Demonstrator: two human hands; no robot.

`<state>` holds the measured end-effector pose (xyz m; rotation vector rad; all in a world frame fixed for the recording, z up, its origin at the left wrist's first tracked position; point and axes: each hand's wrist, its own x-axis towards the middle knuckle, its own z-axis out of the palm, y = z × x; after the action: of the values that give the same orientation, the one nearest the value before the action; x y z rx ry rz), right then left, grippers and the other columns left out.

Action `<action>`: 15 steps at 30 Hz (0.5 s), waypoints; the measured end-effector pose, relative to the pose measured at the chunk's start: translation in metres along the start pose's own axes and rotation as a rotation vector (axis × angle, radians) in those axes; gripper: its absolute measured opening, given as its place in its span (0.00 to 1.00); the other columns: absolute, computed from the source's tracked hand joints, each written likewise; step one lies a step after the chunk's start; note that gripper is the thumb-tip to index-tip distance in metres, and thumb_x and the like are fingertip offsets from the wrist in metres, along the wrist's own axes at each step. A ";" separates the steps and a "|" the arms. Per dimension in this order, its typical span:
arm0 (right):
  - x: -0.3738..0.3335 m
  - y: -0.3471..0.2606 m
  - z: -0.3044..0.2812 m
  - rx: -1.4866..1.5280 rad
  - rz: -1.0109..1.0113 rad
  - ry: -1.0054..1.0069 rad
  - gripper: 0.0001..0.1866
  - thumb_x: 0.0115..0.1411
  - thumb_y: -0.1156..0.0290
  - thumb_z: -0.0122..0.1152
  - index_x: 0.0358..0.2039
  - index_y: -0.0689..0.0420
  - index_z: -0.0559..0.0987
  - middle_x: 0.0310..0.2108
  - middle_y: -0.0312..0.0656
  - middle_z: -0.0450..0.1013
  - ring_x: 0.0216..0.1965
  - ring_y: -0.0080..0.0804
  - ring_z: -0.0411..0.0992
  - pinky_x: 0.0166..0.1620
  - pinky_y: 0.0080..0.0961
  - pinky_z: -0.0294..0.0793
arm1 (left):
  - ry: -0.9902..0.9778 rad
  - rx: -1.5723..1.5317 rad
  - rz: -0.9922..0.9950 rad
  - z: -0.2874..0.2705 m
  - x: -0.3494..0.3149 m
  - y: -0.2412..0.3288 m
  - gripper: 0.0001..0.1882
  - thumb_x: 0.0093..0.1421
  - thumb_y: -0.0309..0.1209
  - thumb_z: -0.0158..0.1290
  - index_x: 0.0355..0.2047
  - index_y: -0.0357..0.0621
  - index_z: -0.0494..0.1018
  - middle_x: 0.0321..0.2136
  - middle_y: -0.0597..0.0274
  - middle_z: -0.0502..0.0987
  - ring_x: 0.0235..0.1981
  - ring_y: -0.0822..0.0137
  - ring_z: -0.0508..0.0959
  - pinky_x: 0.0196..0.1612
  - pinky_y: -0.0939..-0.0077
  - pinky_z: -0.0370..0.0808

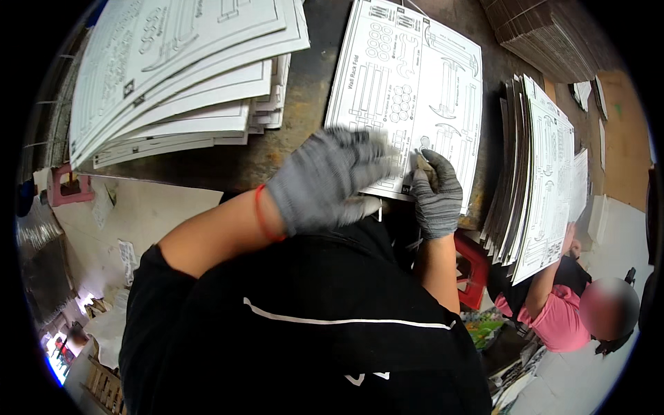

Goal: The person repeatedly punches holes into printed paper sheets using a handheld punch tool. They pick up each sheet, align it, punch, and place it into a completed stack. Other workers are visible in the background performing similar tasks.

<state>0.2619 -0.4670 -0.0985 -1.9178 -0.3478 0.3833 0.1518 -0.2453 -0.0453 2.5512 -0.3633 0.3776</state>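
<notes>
A white sheet [443, 83] printed with black line drawings of parts lies on the dark table in front of me. My left hand [325, 176], in a grey knitted glove, reaches over the sheet's lower left part. Its fingers are stretched out and slightly smeared by motion. On the sheet's lower right part rests my right hand [438, 197], gloved in the same grey. Its fingers are curled in toward the thumb, and whatever may be between them is too small to make out. A red band [259, 213] circles my left wrist.
At the left, a tall uneven stack of printed white sheets [200, 76] overhangs the dark table [304, 104]. Another stack [543, 180] stands at the right, near a person in pink [560, 318]. Brown cardboard [546, 38] is piled at the far right. A red stool [472, 273] stands below.
</notes>
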 end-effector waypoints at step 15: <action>0.031 -0.025 0.027 -0.467 -0.173 0.054 0.07 0.60 0.73 0.57 0.38 0.61 0.78 0.31 0.53 0.77 0.32 0.47 0.78 0.38 0.34 0.77 | -0.264 0.138 -0.286 0.056 0.013 -0.021 0.60 0.41 0.72 0.54 0.67 0.47 0.55 0.68 0.50 0.53 0.70 0.52 0.51 0.71 0.48 0.37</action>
<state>0.2775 -0.4226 -0.0873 -2.3238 -0.6041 0.1405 0.1816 -0.2603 -0.0966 2.7430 -0.0639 -0.0425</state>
